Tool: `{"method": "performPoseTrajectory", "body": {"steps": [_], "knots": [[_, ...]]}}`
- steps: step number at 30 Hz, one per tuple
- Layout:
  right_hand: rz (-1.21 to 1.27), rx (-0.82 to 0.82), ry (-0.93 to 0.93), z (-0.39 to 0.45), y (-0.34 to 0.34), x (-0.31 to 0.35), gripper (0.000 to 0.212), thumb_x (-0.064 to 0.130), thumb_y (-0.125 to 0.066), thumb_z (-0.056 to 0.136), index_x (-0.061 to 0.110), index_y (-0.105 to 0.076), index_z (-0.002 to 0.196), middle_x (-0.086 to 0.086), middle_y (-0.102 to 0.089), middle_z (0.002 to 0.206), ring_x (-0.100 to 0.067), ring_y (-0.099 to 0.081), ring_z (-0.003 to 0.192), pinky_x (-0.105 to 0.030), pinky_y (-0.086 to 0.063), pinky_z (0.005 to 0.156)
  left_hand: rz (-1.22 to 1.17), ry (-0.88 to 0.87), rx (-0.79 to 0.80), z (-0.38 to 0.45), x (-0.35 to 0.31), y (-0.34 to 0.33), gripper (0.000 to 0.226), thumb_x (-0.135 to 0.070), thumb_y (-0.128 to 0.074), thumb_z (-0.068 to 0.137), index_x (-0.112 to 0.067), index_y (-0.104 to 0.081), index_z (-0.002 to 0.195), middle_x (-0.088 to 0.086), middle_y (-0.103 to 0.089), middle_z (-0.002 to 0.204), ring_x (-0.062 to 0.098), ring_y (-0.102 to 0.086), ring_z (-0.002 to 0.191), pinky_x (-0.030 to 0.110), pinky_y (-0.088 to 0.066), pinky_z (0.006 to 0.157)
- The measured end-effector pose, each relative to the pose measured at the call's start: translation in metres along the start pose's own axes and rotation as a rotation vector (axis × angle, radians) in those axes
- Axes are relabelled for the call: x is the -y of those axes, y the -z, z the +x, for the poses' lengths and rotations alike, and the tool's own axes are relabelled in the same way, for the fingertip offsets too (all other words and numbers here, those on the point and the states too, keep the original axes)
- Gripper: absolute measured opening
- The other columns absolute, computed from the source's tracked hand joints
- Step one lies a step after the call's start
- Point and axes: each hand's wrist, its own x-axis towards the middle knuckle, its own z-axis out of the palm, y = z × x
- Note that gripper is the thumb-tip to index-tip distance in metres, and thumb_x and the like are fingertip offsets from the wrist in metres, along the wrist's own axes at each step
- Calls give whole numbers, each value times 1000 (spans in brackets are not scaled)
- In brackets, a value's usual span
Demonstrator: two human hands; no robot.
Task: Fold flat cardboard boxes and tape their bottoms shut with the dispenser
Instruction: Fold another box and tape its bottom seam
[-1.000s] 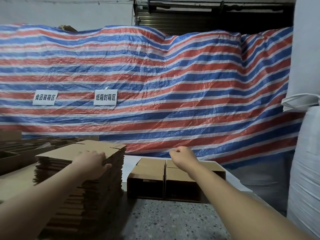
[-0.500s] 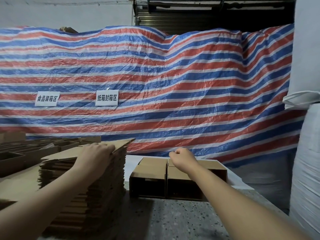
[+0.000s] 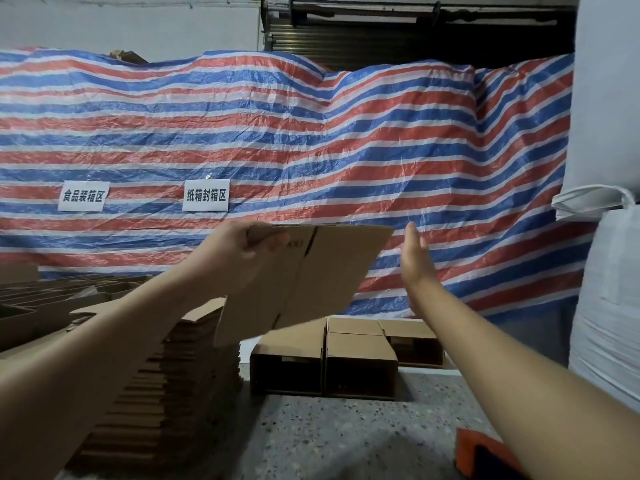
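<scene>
My left hand [image 3: 239, 251] grips the top left corner of a flat cardboard box [image 3: 311, 278] and holds it up in the air, tilted, above the tall stack of flat boxes [image 3: 166, 393] on the left. My right hand [image 3: 414, 258] is raised just right of the flat box's edge, fingers straight, touching nothing. Folded boxes [image 3: 360, 358] lie on their sides at the back of the speckled table [image 3: 346, 441]. An orange object [image 3: 481, 452], possibly the tape dispenser, shows at the lower right, partly hidden by my right forearm.
A striped red, white and blue tarp [image 3: 311, 150] with two paper signs hangs behind the table. More open boxes [image 3: 52, 299] sit at the far left. A large white sack [image 3: 609, 306] stands at the right.
My left hand has lifted the top flat box off the stack and raised it toward the middle. My right hand left the folded boxes, rose and opened beside the lifted box.
</scene>
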Motion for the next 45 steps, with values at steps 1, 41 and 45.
{"method": "performPoseTrajectory", "body": {"steps": [1, 41, 45], "knots": [[23, 25, -3, 2, 5, 2, 66, 66, -18, 102, 25, -39, 149, -1, -48, 150, -25, -49, 133, -41, -41, 102, -77, 31, 41, -1, -2, 0, 40, -56, -55, 86, -21, -71, 95, 21, -67, 92, 27, -63, 76, 36, -47, 66], [98, 212, -464, -108, 90, -99, 35, 41, -59, 98, 14, -74, 113, -13, -77, 104, -30, -72, 101, -47, -54, 91, -606, 832, -124, -107, 45, -156, 40, -46, -66, 90, -21, -58, 121, 4, -67, 110, 23, -64, 101, 43, -56, 84], [179, 207, -445, -113, 94, -100, 37, 47, -51, 100, 25, -80, 100, -9, -77, 105, -24, -74, 97, -48, -52, 91, -707, 891, -151, -106, 32, -157, 53, -52, -64, 89, -20, -50, 130, 6, -66, 112, 26, -63, 106, 53, -50, 98]]}}
